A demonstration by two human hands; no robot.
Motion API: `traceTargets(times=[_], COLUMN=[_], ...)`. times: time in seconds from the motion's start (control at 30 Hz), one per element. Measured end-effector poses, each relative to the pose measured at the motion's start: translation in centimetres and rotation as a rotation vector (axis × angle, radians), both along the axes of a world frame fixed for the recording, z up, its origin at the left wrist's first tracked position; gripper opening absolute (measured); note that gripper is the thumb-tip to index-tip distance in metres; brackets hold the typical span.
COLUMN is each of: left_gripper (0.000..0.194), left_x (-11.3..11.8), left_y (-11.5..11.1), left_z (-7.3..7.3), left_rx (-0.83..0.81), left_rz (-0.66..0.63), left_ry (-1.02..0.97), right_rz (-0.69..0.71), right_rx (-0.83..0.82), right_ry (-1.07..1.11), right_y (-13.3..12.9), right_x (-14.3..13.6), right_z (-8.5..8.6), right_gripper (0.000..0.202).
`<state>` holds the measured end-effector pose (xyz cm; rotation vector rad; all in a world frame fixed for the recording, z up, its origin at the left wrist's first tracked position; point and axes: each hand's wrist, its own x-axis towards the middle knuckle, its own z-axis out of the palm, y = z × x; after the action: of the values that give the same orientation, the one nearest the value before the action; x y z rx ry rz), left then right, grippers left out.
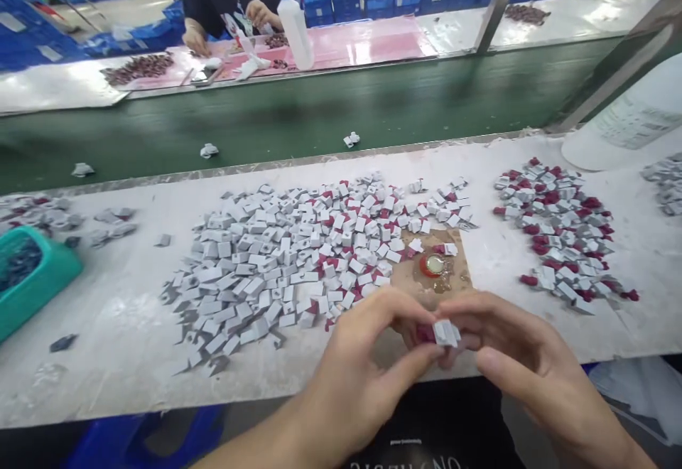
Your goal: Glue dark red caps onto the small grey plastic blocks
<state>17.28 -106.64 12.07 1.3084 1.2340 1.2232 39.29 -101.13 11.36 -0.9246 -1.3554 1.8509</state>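
Note:
Close in front of me, a small plastic part [446,332], light grey with a dark red end, is held up over the table edge. My left hand [367,355] pinches its red end between thumb and fingers. My right hand [522,348] curls in from the other side, its fingertips at the grey end; its thumb stands a little apart. Just beyond my hands, a small round red-rimmed dish [432,264] sits on a wet brown board [461,270]. A wide heap of grey parts [256,263], several with red pieces, spreads to the left.
Another pile of grey-and-red parts [554,231] lies on the right, near a large white bottle [629,114]. A teal bin [58,270] stands at left. Beyond the table, a green belt [277,124] carries a few parts. A person [229,0] works across it.

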Motion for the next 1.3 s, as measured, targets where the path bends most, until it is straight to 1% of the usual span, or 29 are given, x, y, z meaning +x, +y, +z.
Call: traceTargets(times=[0.07, 0.13, 0.2, 0.23, 0.27, 0.3, 0.33, 0.4, 0.43, 0.47, 0.5, 0.53, 0.63, 0.73, 0.8, 0.93, 1.07, 1.17, 1.3], left_gripper=[0.018, 0.021, 0.025, 0.028, 0.033, 0.038, 0.041, 0.045, 0.045, 0.046, 0.045, 0.043, 0.037, 0.032, 0.028, 0.025, 0.016, 0.009, 0.006], left_x=[0.2, 0.5, 0.7, 0.6, 0.3, -0.3, -1.1, -3.4, -4.7, -6.0, -7.1, -8.1, -9.8, -10.1, -10.3, -10.7, -9.8, -9.0, -9.1], left_y=[-1.4, -2.6, -3.6, -4.1, -4.6, -5.0, -5.5, -6.4, -6.8, -7.1, -7.4, -7.5, -7.2, -7.0, -7.3, -8.6, -9.3, -9.1, -9.0], left_z=[-1.5, -2.8, -3.4, -3.4, -3.4, -3.2, -3.1, -3.1, -3.2, -3.4, -3.7, -4.0, -4.5, -4.0, -3.6, -3.4, -3.8, -4.2, -4.3], left_rx=[0.137, 0.209, 0.222, 0.224, 0.226, 0.224, 0.216, 0.175, 0.140, 0.102, 0.069, 0.040, -0.003, -0.001, 0.035, 0.083, 0.102, 0.095, 0.100], left_rz=[0.004, 0.004, -0.020, -0.033, -0.029, 0.001, 0.065, 0.253, 0.347, 0.417, 0.452, 0.458, 0.404, 0.346, 0.316, 0.363, 0.395, 0.448, 0.406], left_ry=[0.122, 0.177, 0.205, 0.231, 0.276, 0.350, 0.457, 0.744, 0.893, 1.023, 1.123, 1.187, 1.226, 1.235, 1.262, 1.348, 1.429, 1.412, 1.307], right_rz=[0.027, 0.065, 0.102, 0.109, 0.103, 0.076, 0.032, -0.079, -0.127, -0.158, -0.170, -0.170, -0.139, -0.118, -0.135, -0.172, -0.163, -0.194, -0.292], right_rx=[-0.054, -0.101, -0.148, -0.144, -0.105, -0.034, 0.058, 0.240, 0.301, 0.334, 0.348, 0.352, 0.355, 0.372, 0.381, 0.388, 0.367, 0.362, 0.365], right_ry=[-0.051, -0.080, -0.094, -0.116, -0.155, -0.205, -0.261, -0.369, -0.417, -0.461, -0.499, -0.531, -0.580, -0.587, -0.580, -0.579, -0.572, -0.532, -0.469], right_y=[-0.5, -0.9, -1.3, -1.5, -1.7, -1.8, -1.9, -2.0, -2.0, -1.9, -1.8, -1.7, -1.6, -1.6, -1.6, -1.6, -1.6, -1.7, -1.5], right_x=[-0.1, -0.2, -0.2, -0.1, 0.1, 0.4, 0.8, 1.8, 2.3, 2.9, 3.4, 3.9, 4.6, 4.5, 4.2, 4.1, 4.1, 3.7, 2.7], right_z=[-0.6, -1.3, -1.9, -2.2, -2.3, -2.4, -2.5, -2.8, -3.0, -3.3, -3.5, -3.9, -4.6, -4.9, -4.9, -5.0, -5.3, -4.9, -3.8], right_gripper=[0.010, 0.008, 0.010, 0.011, 0.011, 0.011, 0.011, 0.010, 0.010, 0.011, 0.012, 0.013, 0.017, 0.019, 0.019, 0.021, 0.020, 0.017, 0.011])
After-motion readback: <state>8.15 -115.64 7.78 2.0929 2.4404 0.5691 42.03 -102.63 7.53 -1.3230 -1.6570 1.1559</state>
